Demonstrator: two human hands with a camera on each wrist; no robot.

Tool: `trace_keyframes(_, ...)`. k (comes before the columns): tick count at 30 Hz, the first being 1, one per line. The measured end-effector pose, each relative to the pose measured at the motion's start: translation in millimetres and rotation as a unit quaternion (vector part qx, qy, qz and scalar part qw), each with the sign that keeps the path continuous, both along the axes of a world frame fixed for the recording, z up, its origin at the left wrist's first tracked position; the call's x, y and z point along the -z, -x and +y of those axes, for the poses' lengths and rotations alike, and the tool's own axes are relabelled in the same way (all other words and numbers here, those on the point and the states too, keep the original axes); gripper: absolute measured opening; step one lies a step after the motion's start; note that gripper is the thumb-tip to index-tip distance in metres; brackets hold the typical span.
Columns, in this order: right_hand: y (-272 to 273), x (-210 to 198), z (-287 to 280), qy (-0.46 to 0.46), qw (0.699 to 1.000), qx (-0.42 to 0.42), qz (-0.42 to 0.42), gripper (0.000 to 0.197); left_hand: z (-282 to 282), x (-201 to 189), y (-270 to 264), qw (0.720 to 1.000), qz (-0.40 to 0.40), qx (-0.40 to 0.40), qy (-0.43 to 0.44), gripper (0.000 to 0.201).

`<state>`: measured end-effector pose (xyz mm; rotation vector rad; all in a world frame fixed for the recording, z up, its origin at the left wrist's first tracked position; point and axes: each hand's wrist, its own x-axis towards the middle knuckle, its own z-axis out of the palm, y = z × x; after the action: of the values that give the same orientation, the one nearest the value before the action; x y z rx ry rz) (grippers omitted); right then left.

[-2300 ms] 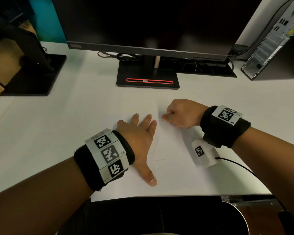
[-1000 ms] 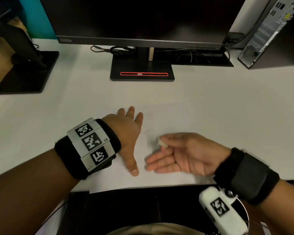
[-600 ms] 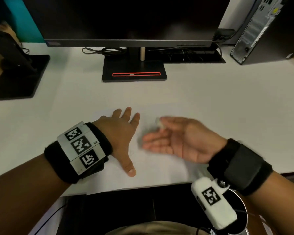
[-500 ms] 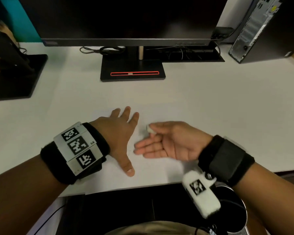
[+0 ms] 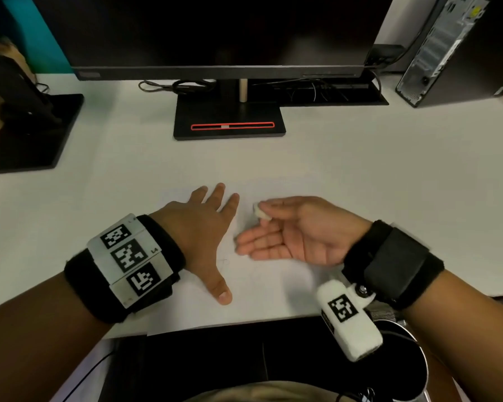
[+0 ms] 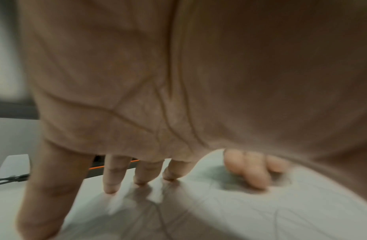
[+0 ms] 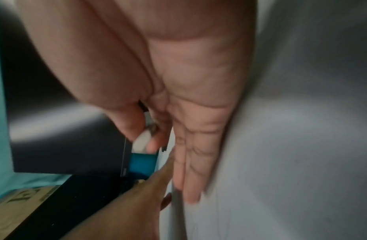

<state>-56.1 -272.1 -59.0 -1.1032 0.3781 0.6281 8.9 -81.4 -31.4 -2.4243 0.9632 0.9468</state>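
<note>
White and small, an eraser (image 5: 261,211) is pinched between the thumb and forefinger of the right hand (image 5: 299,230), which is turned palm up over a sheet of paper (image 5: 273,288). Its other fingers (image 5: 253,248) are held straight and close together. The left hand (image 5: 198,227) is laid flat on the paper, palm down, with fingers spread. Faint pencil marks (image 5: 224,261) are seen between the hands. The paper is carried by a pale tabletop (image 5: 375,175), with a monitor stand (image 5: 230,123) behind.
</note>
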Motion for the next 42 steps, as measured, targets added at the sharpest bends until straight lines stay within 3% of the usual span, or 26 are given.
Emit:
trace_keyframes(2,-8.7,4.9,-11.1,-0.016,0.999,0.017,0.024,0.033,1.1,-0.6,0.0,1.000,0.005,-0.004,0.003,0.166)
trace_keyframes(4,-24.7,3.7,-36.7,-0.040,0.982,0.185,0.015,0.034,1.9,-1.0,-0.4,1.000,0.007,-0.004,0.009,0.166)
trace_keyframes(6,-30.4,-1.0,-59.3,-0.034,0.936,0.348,-0.028,0.029,2.7,-1.1,-0.5,1.000,0.009,-0.006,0.011,0.166)
trace_keyframes(7,-26.3,-3.2,-65.5,-0.020,0.921,0.387,-0.044,0.031,3.0,-1.1,-0.2,1.000,0.010,-0.006,0.012,0.165)
trace_keyframes(9,-6.6,-9.6,-60.8,-0.026,0.937,0.345,-0.046,0.032,3.5,-0.9,-0.2,1.000,0.009,-0.005,0.015,0.165)
trace_keyframes(12,30.1,-9.1,-38.4,-0.020,0.994,0.107,0.008,0.019,2.5,-0.1,0.2,1.000,0.006,-0.003,0.011,0.166)
trace_keyframes(14,39.5,-4.4,-31.8,0.011,0.999,-0.007,0.029,0.021,2.1,-0.3,0.5,1.000,0.005,-0.004,0.007,0.166)
trace_keyframes(15,36.2,-3.3,-34.7,0.020,0.999,-0.001,0.034,0.023,1.8,-0.6,0.5,1.000,0.005,-0.004,0.007,0.166)
trace_keyframes(18,7.4,-1.1,-62.8,0.011,0.980,0.200,0.014,0.028,2.1,-1.8,0.2,1.000,0.005,-0.003,0.009,0.165)
trace_keyframes(20,-8.3,-3.1,-79.9,0.001,0.933,0.358,-0.041,0.026,2.8,-1.9,0.5,1.000,0.006,-0.002,0.011,0.165)
trace_keyframes(22,-13.5,-6.0,-82.2,-0.002,0.906,0.418,-0.074,0.026,3.3,-2.1,0.7,1.000,0.006,-0.002,0.015,0.165)
trace_keyframes(24,-12.6,-10.8,-66.2,-0.020,0.932,0.353,-0.081,0.030,3.4,-2.3,1.0,1.000,0.006,-0.002,0.016,0.165)
trace_keyframes(27,-8.2,-10.2,-33.1,-0.012,0.990,0.137,-0.041,0.030,3.2,-1.1,0.2,1.000,0.005,-0.001,0.019,0.166)
trace_keyframes(30,-16.1,-0.5,-17.4,-0.002,1.000,0.004,0.003,0.028,5.0,-0.6,1.2,1.000,0.011,-0.007,0.028,0.166)
trace_keyframes(31,-24.6,2.0,-21.4,-0.014,1.000,0.016,0.009,0.030,6.0,-0.7,1.9,0.999,0.010,-0.007,0.031,0.166)
trace_keyframes(33,-46.4,2.4,-37.8,-0.027,0.990,0.139,-0.006,0.028,8.4,-1.2,2.7,0.999,0.007,-0.006,0.040,0.165)
trace_keyframes(35,-62.5,-1.8,-57.4,-0.011,0.955,0.294,-0.044,0.026,10.9,-3.0,4.4,0.999,0.011,-0.010,0.044,0.163)
trace_keyframes(37,-67.8,-8.8,-69.6,0.017,0.925,0.371,-0.077,0.029,12.7,-3.4,5.0,0.999,0.010,-0.008,0.042,0.161)
trace_keyframes(39,-63.7,-17.9,-64.0,0.018,0.941,0.321,-0.104,0.031,12.8,-3.0,4.7,0.999,0.007,-0.002,0.038,0.161)
trace_keyframes(41,-55.7,-27.1,-45.7,0.091,0.974,0.173,-0.110,0.025,11.9,-2.2,4.2,0.999,0.006,-0.002,0.034,0.161)
trace_keyframes(42,-50.3,-30.0,-34.6,0.166,0.977,0.075,-0.113,0.023,11.2,-2.0,4.0,0.999,0.006,-0.002,0.032,0.161)
